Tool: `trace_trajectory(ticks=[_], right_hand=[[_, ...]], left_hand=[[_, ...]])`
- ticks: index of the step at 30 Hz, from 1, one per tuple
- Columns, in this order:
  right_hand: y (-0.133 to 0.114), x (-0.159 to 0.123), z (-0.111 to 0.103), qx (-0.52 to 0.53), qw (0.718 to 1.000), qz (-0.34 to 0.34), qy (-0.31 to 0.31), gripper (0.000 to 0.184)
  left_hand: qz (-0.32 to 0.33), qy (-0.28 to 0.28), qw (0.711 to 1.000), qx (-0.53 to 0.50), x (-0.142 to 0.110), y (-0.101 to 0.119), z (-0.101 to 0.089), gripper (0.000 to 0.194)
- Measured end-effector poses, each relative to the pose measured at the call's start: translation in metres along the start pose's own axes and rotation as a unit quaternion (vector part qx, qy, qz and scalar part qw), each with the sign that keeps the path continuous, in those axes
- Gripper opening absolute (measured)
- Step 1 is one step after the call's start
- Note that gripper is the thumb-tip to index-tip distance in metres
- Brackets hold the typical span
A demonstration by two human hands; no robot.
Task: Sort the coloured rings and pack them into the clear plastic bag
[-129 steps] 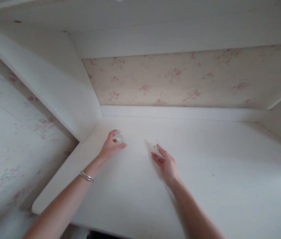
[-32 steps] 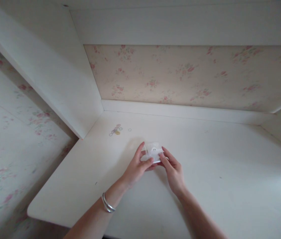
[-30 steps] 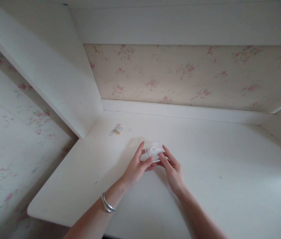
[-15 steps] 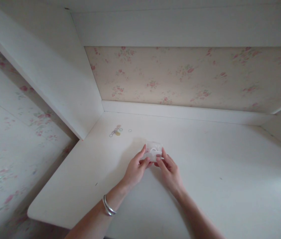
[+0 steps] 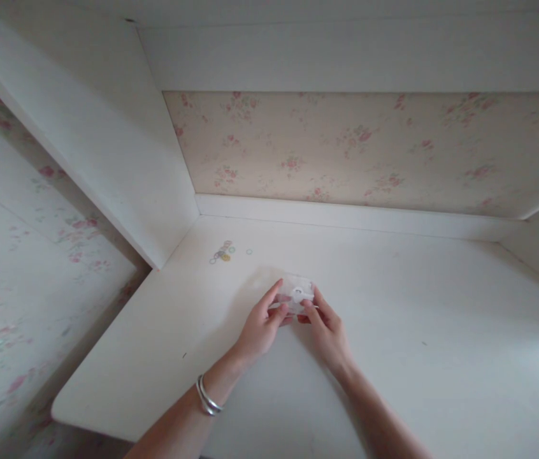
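A small clear plastic packet [image 5: 297, 292] with a white round piece in it is held just above the white desk top [image 5: 394, 331]. My left hand [image 5: 260, 324], with silver bangles on the wrist, pinches the packet's left edge between thumb and fingers. My right hand [image 5: 327, 330] pinches its right edge. Both hands meet at the middle of the desk. A small heap of tiny rings [image 5: 223, 252], some pale and one yellowish, lies on the desk to the back left of my hands.
The desk sits in a white alcove with a slanted white side panel [image 5: 121, 146] on the left and floral wallpaper [image 5: 355, 146] behind. A low white ledge [image 5: 346, 215] runs along the back. The desk's rounded front left corner [image 5: 66, 408] ends beside a papered wall.
Over four seconds my left hand left the tiny rings at the back left and joined my right hand on the packet. In the last second both hands shifted the packet slightly.
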State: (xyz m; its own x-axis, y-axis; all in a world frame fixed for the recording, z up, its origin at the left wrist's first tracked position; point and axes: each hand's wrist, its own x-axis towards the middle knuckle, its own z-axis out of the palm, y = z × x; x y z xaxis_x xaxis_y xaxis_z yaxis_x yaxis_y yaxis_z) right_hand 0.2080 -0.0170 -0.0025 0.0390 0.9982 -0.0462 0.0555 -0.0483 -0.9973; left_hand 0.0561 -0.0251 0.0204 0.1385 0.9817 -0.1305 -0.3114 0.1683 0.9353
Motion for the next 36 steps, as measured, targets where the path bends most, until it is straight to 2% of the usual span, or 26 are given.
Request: trace_trajectory(ticks=[3,7,11,14,19,26,36], right_hand=[[0.001,0.002,-0.003,0.027,1.0,0.002,0.008,0.058],[-0.001,0.003,-0.005,0.052,0.998,0.014,0.02,0.054],[-0.007,0.001,-0.003,0.058,0.998,0.025,-0.005,0.048],[-0.009,0.0,-0.002,0.048,0.999,0.021,-0.009,0.046],[-0.003,0.0,-0.002,0.01,1.0,0.018,-0.013,0.045],[-0.007,-0.004,-0.002,-0.026,0.999,0.009,-0.017,0.044],[-0.003,0.0,-0.001,0.01,1.0,0.012,0.002,0.052]], left_hand=[[-0.017,0.009,1.0,0.001,-0.002,0.004,0.002,0.062],[-0.057,-0.009,0.998,0.034,-0.004,0.009,0.004,0.068],[-0.084,0.001,0.994,0.063,-0.003,0.012,0.005,0.055],[-0.076,0.023,0.993,0.082,-0.002,0.012,0.005,0.049],[-0.066,0.029,0.992,0.1,0.0,0.011,0.004,0.042],[-0.021,0.034,0.991,0.127,-0.001,0.008,0.003,0.043],[0.002,0.034,0.986,0.163,-0.001,0.006,0.002,0.043]])
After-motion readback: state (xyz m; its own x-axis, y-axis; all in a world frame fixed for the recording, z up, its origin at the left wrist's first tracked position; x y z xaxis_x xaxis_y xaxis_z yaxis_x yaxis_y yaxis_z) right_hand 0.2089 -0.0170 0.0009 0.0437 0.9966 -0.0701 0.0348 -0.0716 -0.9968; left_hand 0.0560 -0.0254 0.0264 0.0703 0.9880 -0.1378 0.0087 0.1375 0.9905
